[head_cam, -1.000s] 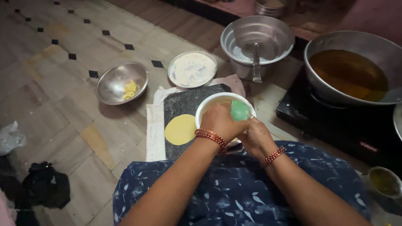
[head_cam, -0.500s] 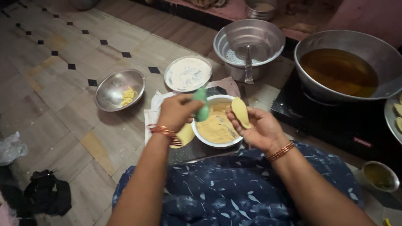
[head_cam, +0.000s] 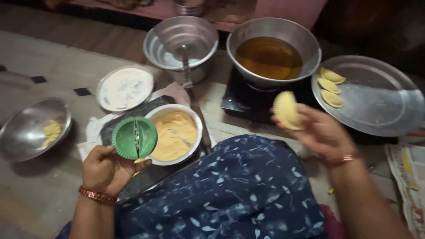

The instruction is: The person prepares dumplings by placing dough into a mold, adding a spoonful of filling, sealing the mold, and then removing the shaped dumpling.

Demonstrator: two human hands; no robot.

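Observation:
My left hand holds a round green dumpling mould, spread open flat, beside a white bowl of yellow filling. My right hand grips a yellow half-moon dumpling with a crimped edge, held up in front of the black stove. To its right, a large steel plate carries three similar dumplings near its left rim.
A steel pan of amber oil sits on the stove. Behind the bowl are a steel pot with a ladle and a plate of white flour. A steel bowl with dough pieces lies far left. Newspaper lies at right.
The view has swung right. My left hand spread the green mould open and lowered it beside the bowl. My right hand carried the shaped dumpling right, toward the steel plate.

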